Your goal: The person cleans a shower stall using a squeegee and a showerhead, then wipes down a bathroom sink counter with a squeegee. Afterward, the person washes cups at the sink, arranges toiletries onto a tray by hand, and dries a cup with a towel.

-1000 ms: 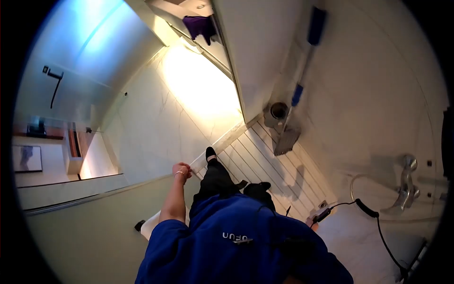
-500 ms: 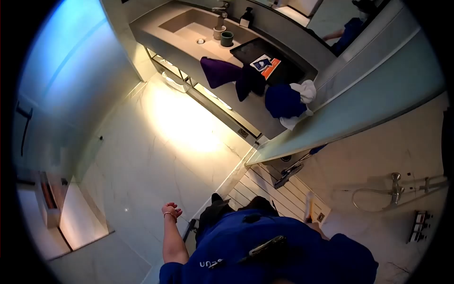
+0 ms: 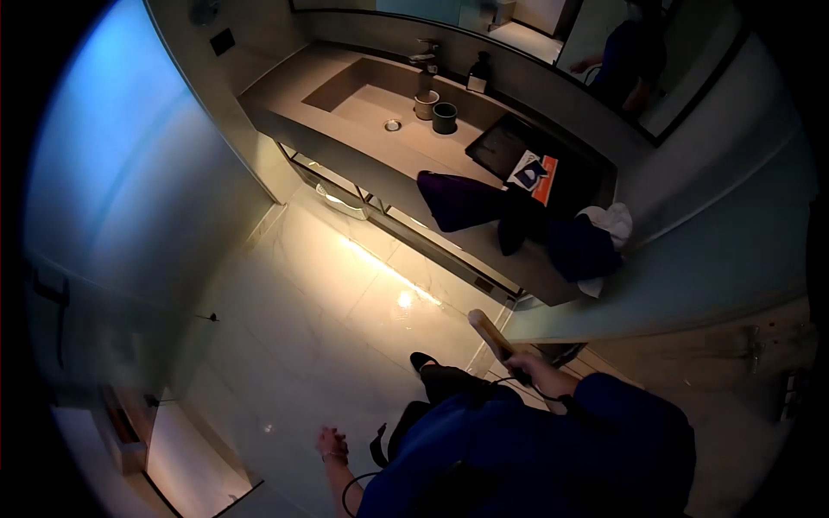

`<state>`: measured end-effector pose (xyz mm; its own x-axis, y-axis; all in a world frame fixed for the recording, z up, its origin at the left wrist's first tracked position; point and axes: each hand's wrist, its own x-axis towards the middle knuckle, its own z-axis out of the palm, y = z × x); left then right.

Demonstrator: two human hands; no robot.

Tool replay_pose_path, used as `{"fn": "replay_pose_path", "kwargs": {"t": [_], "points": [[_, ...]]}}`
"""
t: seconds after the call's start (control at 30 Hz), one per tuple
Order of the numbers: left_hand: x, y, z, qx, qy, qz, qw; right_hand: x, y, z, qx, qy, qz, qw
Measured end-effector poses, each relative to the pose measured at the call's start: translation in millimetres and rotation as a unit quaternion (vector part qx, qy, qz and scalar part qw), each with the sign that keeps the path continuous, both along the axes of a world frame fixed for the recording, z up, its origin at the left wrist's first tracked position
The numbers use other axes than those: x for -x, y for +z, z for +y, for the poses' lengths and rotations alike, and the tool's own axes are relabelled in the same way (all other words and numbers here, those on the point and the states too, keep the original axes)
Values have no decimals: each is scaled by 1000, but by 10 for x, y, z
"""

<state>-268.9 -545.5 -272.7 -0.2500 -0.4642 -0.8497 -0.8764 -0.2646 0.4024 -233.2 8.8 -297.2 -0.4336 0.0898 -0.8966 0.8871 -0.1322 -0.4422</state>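
Observation:
My right hand [image 3: 528, 367] is closed around a long tan brush [image 3: 490, 333], held low in front of me with its pale end pointing at the vanity. A dark cord runs near that wrist. Out to the left, over the tiled floor, my left hand [image 3: 332, 444] hangs with loosely bent fingers and nothing visible in it; a bracelet circles its wrist. Nearest to the brush is the vanity counter [image 3: 345, 129], with a dark purple cloth [image 3: 453, 200] and a blue cloth bundle [image 3: 580, 249] draped at its front edge. A white cloth [image 3: 611, 223] lies against the bundle.
Two cups [image 3: 444, 118] and a dark bottle [image 3: 478, 72] stand by the basin [image 3: 371, 99]. A black tray [image 3: 501, 142] holds cards [image 3: 528, 171]. Glass panels [image 3: 129, 173] rise at left and right. A shower mixer [image 3: 754, 347] is at the right.
My right hand has come up and forward, bringing the brush from beside my body to near the counter. The view has shifted, and one foot has stepped onto the tiled floor.

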Motion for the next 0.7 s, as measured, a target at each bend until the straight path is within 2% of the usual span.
{"fn": "replay_pose_path", "kwargs": {"t": [0.07,0.13,0.2,0.27,0.33,0.4,0.43,0.53,0.6,0.7], "points": [[-234,12,-369,-26,85,-13,996,800,-544,-323,-57,113,-167,978],[-423,122,-597,-2,145,-84,986,1453,-480,-739,-86,86,-162,979],[-1190,-593,-1214,-53,233,-78,968,2066,-119,-1186,-87,133,-58,986],[-1212,-568,-1284,-54,261,-107,958,2634,-228,-1591,18,108,-42,993],[-1071,-564,-1356,-59,262,-119,956,3177,42,-2143,50,83,-57,994],[-924,-566,-1517,-72,250,-119,958,3585,134,-2658,61,166,8,984],[-812,-562,-1613,-80,245,-117,959,3708,250,-2966,28,181,50,982],[-522,-555,-1926,-107,242,-105,959,4050,856,-3704,-37,226,165,959],[-257,-558,-2189,-118,232,-98,961,4344,1013,-4074,-68,235,281,928],[164,-603,-2607,-141,216,-83,963,4816,1567,-4259,-91,203,375,900]]}}
